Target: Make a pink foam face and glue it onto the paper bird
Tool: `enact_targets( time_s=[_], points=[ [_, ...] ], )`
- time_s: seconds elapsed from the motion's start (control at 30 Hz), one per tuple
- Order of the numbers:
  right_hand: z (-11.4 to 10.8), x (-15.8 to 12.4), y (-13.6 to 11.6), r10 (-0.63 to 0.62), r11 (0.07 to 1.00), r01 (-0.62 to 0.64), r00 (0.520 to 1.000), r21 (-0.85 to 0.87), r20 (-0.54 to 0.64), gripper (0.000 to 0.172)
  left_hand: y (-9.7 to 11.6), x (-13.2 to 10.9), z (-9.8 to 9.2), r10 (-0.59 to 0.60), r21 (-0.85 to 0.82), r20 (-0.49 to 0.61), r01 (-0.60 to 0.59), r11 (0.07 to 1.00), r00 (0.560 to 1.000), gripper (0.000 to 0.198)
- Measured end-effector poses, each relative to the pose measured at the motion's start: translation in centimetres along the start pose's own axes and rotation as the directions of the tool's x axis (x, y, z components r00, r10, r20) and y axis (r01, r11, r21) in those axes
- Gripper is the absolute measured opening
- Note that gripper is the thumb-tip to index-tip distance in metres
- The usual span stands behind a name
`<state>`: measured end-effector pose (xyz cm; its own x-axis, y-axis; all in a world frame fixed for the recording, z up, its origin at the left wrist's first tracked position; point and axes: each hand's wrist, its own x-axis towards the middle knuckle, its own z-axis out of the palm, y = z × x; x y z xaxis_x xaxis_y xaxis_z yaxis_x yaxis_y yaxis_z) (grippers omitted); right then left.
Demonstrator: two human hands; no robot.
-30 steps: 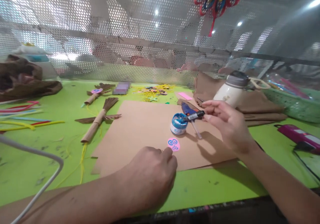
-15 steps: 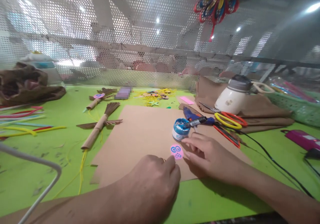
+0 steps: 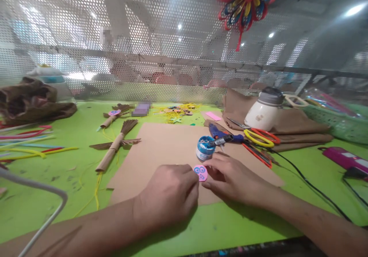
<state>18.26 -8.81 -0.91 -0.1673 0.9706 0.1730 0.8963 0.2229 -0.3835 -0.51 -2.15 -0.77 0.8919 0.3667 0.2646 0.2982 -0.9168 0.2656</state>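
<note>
A small round pink paper disc (image 3: 200,173) with blue swirled eyes and marks drawn on it is pinched at its left edge by my left hand (image 3: 169,190), whose fingers are closed. My right hand (image 3: 234,178) is at the disc's right side, thumb and forefinger spread apart near its edge; whether they touch it is unclear. Just behind stands an open jar of blue paint (image 3: 204,149), with a black pen-like tool (image 3: 222,140) resting across its rim. Under both hands lies brown cardboard (image 3: 163,146).
Rolled brown paper figures with wings, one nearer (image 3: 113,151) and one farther (image 3: 110,119), lie left. Behind the jar are a blue glue gun (image 3: 234,137) and yellow-handled scissors (image 3: 258,137). A white bottle (image 3: 263,113) and green basket (image 3: 336,123) stand right. A grey cable (image 3: 54,190) curves at left.
My left hand has shifted slightly left with the pink disc, which now looks raised and tilted. My right hand has come closer to the disc's edge. The view has turned slightly.
</note>
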Motion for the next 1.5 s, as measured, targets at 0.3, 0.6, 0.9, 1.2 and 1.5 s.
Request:
enact_targets(
  time_s=[0.3, 0.6, 0.9, 1.2, 1.5],
  points=[
    [0.5, 0.0, -0.1, 0.031, 0.997, -0.027, 0.998, 0.071, -0.049, 0.018, -0.3, 0.7, -0.4, -0.288, -0.172, -0.066, 0.273, 0.946, 0.955, 0.016],
    [0.8, -0.1, 0.1, 0.023, 0.994, -0.019, 0.999, 0.108, -0.039, 0.014, -1.2, 0.9, 0.1, -0.369, -0.194, -0.072, 0.350, 0.916, 0.927, 0.012],
    [0.3, 0.2, -0.6, -0.009, 0.998, 0.009, 1.000, 0.066, 0.004, 0.026, -0.6, 0.7, -0.7, -0.226, -0.080, -0.008, 0.225, 0.971, 0.974, 0.029],
    [1.3, 0.2, -0.9, -0.026, 0.999, 0.026, 0.999, 0.035, -0.020, 0.020, -0.7, 0.7, -0.8, -0.117, -0.026, 0.000, 0.117, 0.993, 0.993, 0.036],
    [1.3, 0.5, -1.0, -0.114, 0.994, 0.113, 0.993, -0.009, -0.034, 0.022, -0.9, 0.6, -1.0, -0.052, -0.018, -0.016, 0.052, 0.998, 0.999, 0.030]
  ],
)
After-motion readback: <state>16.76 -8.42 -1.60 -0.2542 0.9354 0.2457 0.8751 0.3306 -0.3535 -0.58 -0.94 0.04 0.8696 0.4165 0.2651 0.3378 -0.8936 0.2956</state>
